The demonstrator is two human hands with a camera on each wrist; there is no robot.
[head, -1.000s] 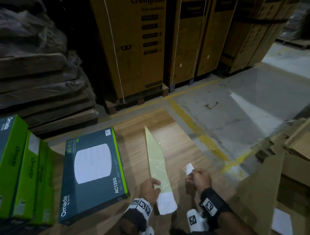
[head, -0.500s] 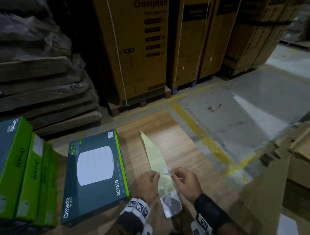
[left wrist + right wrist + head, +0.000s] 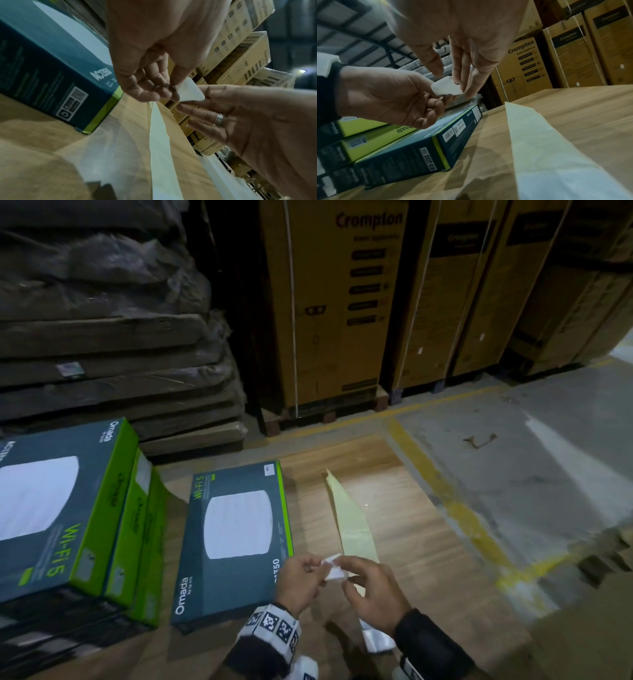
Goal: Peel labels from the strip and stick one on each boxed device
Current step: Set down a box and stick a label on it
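A small white label hangs between both hands above the wooden table. My left hand pinches its left edge. The thumb and straight fingers of my right hand pinch its right edge. The long pale yellow backing strip lies flat on the table under them, with white labels at its near end. A dark teal and green boxed device lies flat just left of my hands.
More green boxed devices are stacked at the left. Tall brown cartons on pallets stand behind the table. Wrapped flat bundles are piled at the back left. Loose cardboard lies at the right, past the yellow floor line.
The right hand brought the peeled label from the right toward the left hand. The left hand let go of the strip and now pinches the label too. The view shifted right.
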